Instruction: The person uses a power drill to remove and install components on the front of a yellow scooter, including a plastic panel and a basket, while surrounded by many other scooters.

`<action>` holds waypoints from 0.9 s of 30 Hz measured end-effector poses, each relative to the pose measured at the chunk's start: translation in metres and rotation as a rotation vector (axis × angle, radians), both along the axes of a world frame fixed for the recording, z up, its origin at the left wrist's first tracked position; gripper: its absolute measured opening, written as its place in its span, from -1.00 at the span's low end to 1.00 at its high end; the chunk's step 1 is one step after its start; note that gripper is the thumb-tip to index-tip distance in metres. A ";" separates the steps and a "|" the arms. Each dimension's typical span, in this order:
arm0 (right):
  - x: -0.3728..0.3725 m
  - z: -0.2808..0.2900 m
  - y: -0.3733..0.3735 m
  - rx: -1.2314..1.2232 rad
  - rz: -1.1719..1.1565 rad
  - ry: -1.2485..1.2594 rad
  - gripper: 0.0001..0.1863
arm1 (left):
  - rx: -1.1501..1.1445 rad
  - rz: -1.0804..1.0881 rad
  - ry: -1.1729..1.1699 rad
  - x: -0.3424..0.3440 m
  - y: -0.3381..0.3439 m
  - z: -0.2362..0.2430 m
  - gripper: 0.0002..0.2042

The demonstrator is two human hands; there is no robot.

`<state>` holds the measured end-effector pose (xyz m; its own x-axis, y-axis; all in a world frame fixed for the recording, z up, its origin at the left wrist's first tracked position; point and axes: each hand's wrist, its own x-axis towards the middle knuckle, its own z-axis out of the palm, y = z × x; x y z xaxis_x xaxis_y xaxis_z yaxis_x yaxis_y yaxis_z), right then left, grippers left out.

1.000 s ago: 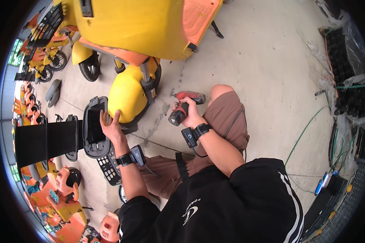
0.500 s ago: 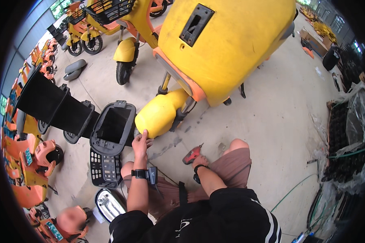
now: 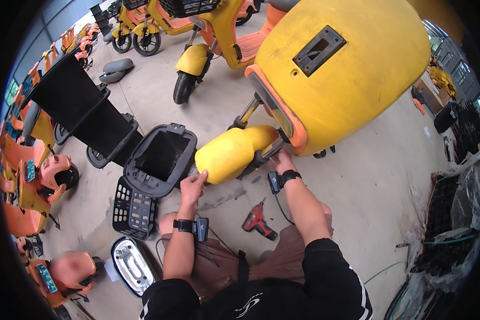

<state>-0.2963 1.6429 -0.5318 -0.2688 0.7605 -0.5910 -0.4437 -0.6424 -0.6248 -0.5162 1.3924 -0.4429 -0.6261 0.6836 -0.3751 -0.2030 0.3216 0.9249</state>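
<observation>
Nearest me, a red-and-black cordless driver (image 3: 258,223) lies on the concrete floor (image 3: 378,176) between my knees, its bit pointing toward the scooter. My left hand (image 3: 193,188) is half curled at the near left corner of the yellow front fender (image 3: 226,156), a fingertip against its edge; I can't tell whether it grips. My right hand (image 3: 284,161) reaches in beside the nearer fork leg (image 3: 274,146), its fingers partly hidden, so I can't tell if they are closed. On my left, a silvery oval tray (image 3: 133,264), a black plastic basket (image 3: 136,208) and a black bin (image 3: 144,184) crowd together, the bin's rim just beside the fender, so that side is tight. On my right, a broad stretch of floor gives my elbow room, out to a plastic-draped black stack (image 3: 445,213) along the floor's right edge. Above the fender rises the scooter's big yellow front panel (image 3: 368,69); farther off, a grey seat (image 3: 116,69) lies on the floor, and parked yellow scooters (image 3: 192,58) stand toward its far left corner.
</observation>
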 end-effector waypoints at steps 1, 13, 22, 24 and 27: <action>0.001 -0.001 -0.004 0.036 0.009 -0.019 -0.75 | 0.044 0.012 -0.080 0.001 0.000 0.000 -0.70; 0.030 -0.036 0.007 0.133 -0.053 0.165 -0.75 | 0.291 -0.058 -0.247 0.012 0.024 0.013 -0.79; 0.006 0.015 0.007 0.092 -0.287 0.385 -0.75 | 0.347 -0.113 -0.141 -0.009 0.028 0.027 -0.83; 0.007 0.022 0.007 0.227 -0.244 0.314 -0.75 | 0.440 -0.083 -0.204 -0.004 0.029 0.031 -0.82; 0.020 0.012 0.003 0.129 -0.216 0.314 -0.75 | 0.464 -0.032 -0.239 0.005 0.025 0.042 -0.82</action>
